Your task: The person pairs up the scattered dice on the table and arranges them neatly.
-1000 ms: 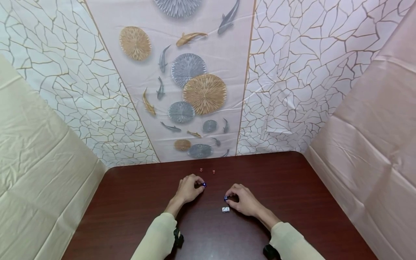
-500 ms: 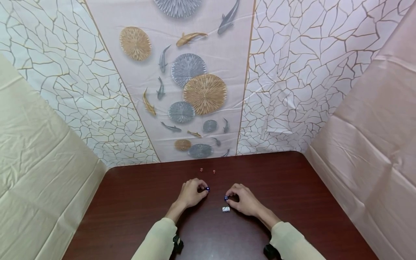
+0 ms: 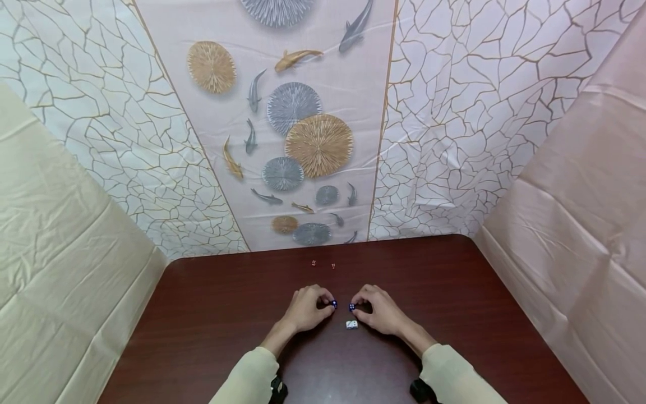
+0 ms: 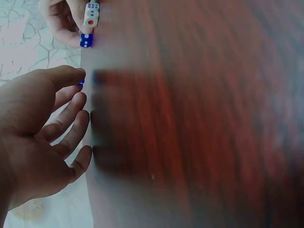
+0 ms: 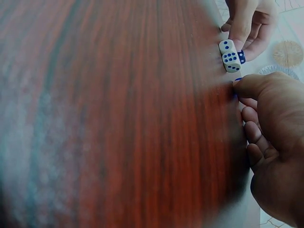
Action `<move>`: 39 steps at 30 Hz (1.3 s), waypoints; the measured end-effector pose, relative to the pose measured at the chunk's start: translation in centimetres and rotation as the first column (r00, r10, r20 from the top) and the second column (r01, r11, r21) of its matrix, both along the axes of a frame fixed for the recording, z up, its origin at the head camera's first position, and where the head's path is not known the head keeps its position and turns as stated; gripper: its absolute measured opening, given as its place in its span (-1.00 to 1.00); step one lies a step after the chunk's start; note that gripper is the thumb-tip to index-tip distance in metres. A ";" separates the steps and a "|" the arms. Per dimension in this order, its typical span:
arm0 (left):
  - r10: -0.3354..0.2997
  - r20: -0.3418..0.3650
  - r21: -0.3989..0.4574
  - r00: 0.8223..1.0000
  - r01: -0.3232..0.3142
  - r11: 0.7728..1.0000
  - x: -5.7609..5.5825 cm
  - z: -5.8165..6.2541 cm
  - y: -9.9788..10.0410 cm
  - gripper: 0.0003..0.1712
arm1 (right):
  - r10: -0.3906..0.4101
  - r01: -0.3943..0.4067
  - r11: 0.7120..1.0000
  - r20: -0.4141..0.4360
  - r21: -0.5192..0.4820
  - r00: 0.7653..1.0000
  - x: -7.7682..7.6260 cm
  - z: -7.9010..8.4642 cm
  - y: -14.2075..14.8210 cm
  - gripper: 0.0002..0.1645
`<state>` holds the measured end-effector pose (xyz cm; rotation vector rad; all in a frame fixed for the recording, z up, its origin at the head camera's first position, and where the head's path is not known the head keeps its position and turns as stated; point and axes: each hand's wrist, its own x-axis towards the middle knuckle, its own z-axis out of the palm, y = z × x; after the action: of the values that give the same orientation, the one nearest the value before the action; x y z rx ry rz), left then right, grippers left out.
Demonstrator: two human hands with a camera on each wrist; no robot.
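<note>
Between thumb and fingertip, my left hand (image 3: 306, 310) pinches a blue die (image 3: 334, 304) with white pips. Just across a small gap, my right hand (image 3: 382, 312) pinches a second blue die (image 3: 351, 307), which sits near the tabletop. Two white dice (image 3: 351, 325) stand touching side by side, on the near side of the blue ones. In the left wrist view the thumb mostly covers the left blue die (image 4: 81, 83). The right wrist view shows only a sliver of the right blue die (image 5: 238, 80) past the thumb; the white dice (image 5: 230, 56) appear beyond it.
Two small red dice (image 3: 313, 263) lie apart from each other near the far edge of the dark wooden table (image 3: 429, 264). A patterned cloth (image 3: 252, 168) hangs behind the table, with plain beige cloth (image 3: 570, 224) along both sides.
My left hand has moved right and toward the near side, carrying its blue die close to the other one. My right hand, the white dice and the red dice have stayed in place.
</note>
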<state>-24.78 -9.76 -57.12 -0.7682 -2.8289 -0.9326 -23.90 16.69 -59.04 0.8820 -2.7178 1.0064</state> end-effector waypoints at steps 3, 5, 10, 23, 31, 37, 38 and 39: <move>-0.012 -0.006 0.005 1.000 0.012 1.000 0.2 -0.1 0.4 -0.92 | -0.001 0.001 1.000 -0.002 0.000 1.000 0.0 0.0 0.0 -0.86; -0.017 -0.010 0.010 1.000 0.017 1.000 0.3 -0.1 0.7 -0.92 | 0.000 0.000 1.000 -0.003 -0.003 1.000 0.0 0.0 0.0 -0.86; -0.033 0.003 0.029 0.999 0.033 0.999 0.5 -0.3 1.4 -0.92 | 0.001 -0.001 1.000 -0.002 0.001 1.000 -0.1 -0.1 0.0 -0.86; -0.009 0.002 0.038 1.000 0.009 0.999 0.5 -1.0 2.4 -0.92 | -0.004 0.004 1.000 -0.009 0.004 1.000 -0.2 -0.3 0.0 -0.85; 0.016 -0.019 0.014 1.000 -0.015 1.000 0.5 -1.1 2.8 -0.92 | -0.002 0.002 1.000 -0.019 0.000 1.000 -0.2 -0.3 0.0 -0.84; 0.029 -0.033 -0.017 0.999 -0.029 0.999 0.5 -1.2 3.0 -0.91 | -0.001 0.001 1.000 -0.013 -0.002 1.000 -0.2 -0.3 -0.1 -0.85; 0.030 -0.036 -0.021 0.999 -0.031 0.999 0.5 -1.2 3.0 -0.90 | -0.001 0.001 1.000 -0.013 -0.002 1.000 -0.2 -0.3 -0.1 -0.85; 0.030 -0.038 -0.024 0.999 -0.031 0.999 0.5 -1.3 3.0 -0.90 | -0.001 0.001 1.000 -0.012 -0.003 1.000 -0.2 -0.3 -0.1 -0.85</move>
<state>-24.32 -6.76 -58.38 -0.7348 -2.8164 -0.8713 -24.13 16.63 -59.36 0.8837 -2.7058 1.0009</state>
